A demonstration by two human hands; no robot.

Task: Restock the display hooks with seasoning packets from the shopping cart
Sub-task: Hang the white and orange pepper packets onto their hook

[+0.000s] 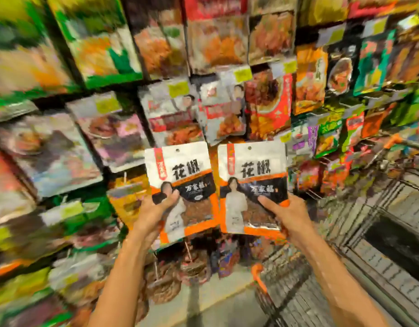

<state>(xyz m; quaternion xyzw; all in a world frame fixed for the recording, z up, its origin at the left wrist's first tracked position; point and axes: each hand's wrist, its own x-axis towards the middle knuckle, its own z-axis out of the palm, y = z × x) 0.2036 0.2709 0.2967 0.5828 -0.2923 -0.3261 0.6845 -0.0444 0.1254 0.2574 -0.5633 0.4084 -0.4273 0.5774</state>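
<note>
Two matching seasoning packets, white and orange with black characters, are held upright side by side in front of the display. My left hand (156,208) grips the left packet (180,175) at its lower left, thumb across the front. My right hand (284,213) grips the right packet (253,175) at its lower right, thumb on the front. Each packet has a small hang hole at the top. Behind them hang rows of packets on the display wall (173,109). The shopping cart (373,244) stands at the lower right.
Hanging packets fill the wall from left to right, blurred by motion. Yellow price tags (179,88) sit on hook ends. The cart has orange corner pieces (258,272) and a wire basket. Pale floor (218,300) shows between my arms.
</note>
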